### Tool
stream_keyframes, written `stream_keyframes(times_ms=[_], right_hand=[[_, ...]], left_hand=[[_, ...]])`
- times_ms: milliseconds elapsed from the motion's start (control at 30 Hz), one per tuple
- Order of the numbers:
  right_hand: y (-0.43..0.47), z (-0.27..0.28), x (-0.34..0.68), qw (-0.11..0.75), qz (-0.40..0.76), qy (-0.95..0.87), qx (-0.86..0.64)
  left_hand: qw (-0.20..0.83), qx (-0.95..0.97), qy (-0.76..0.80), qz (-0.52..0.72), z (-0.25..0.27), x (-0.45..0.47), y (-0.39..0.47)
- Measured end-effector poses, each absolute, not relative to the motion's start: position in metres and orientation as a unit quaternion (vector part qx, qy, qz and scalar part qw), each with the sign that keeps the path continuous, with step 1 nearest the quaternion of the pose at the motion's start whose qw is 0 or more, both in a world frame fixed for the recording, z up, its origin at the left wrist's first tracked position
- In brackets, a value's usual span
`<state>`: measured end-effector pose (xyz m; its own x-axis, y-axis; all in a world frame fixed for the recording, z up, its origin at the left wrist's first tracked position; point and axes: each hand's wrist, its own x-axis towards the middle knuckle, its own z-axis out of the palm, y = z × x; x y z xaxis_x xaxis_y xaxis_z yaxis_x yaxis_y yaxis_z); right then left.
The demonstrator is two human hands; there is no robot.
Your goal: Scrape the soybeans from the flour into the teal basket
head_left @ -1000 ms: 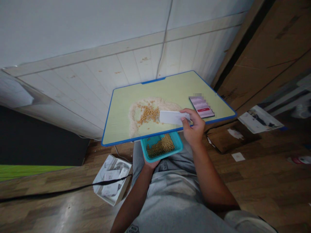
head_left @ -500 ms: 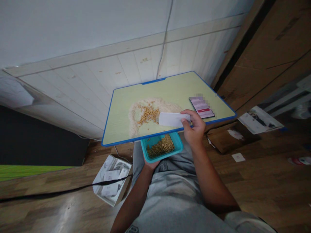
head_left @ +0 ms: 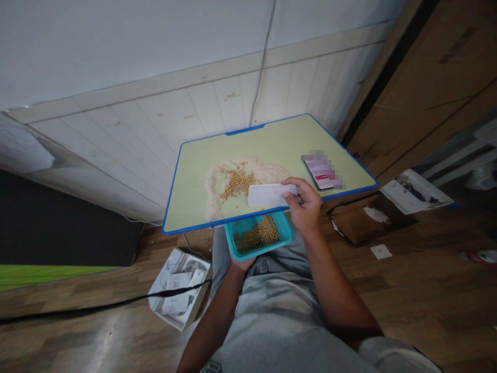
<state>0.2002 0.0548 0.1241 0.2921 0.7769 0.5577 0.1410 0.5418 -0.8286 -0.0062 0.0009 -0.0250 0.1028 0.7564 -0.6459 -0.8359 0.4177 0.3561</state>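
My right hand (head_left: 305, 204) pinches one end of a flat white scraper-like piece (head_left: 267, 196), which is low over the table near its front edge. To its left lies a heap of yellow soybeans (head_left: 237, 182), ringed by a spread of pale rice-like grains (head_left: 267, 168). Below the edge, my left hand (head_left: 243, 263) supports a teal plastic tub (head_left: 285, 241) from underneath; its fingers are mostly hidden behind the tub. Many beans (head_left: 258, 233) lie inside the tub.
The pale green tabletop (head_left: 190, 176) has a blue rim and carries a phone (head_left: 320, 171) at right. An open white box (head_left: 180, 290) is on the floor at left, with a black strap (head_left: 116, 300) across it. Cardboard (head_left: 419, 88) stands at right.
My right hand has drawn the white piece slightly left and toward the table's front edge. The tub and my left hand stay where they were.
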Motion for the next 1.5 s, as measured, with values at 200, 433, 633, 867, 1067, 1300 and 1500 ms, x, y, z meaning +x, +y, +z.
stream_keyframes(times_ms=[200, 433, 633, 867, 1067, 1300, 1500], right_hand=[[0.056, 0.125, 0.199, 0.687, 0.234, -0.547, -0.418], [0.057, 0.123, 0.2, 0.68, 0.227, -0.555, -0.423], [0.057, 0.122, 0.2, 0.678, 0.24, -0.55, -0.423], [0.058, 0.122, 0.2, 0.682, 0.259, -0.54, -0.42], [0.058, 0.12, 0.201, 0.68, 0.268, -0.541, -0.416], [0.06, 0.121, 0.197, 0.681, 0.265, -0.545, -0.412], [0.062, 0.123, 0.186, 0.675, 0.26, -0.558, -0.406]], left_hand=[[0.735, -0.062, 0.403, 0.542, -0.026, -0.007, 0.0], [0.734, -0.062, 0.404, 0.542, -0.021, -0.006, 0.0], [0.733, -0.041, 0.406, 0.544, -0.031, -0.007, -0.001], [0.734, -0.014, 0.394, 0.552, -0.039, -0.009, 0.0], [0.734, -0.059, 0.399, 0.547, -0.031, -0.008, 0.0], [0.757, -0.055, 0.361, 0.541, -0.044, -0.014, 0.0], [0.766, -0.046, 0.34, 0.544, -0.046, -0.014, 0.001]])
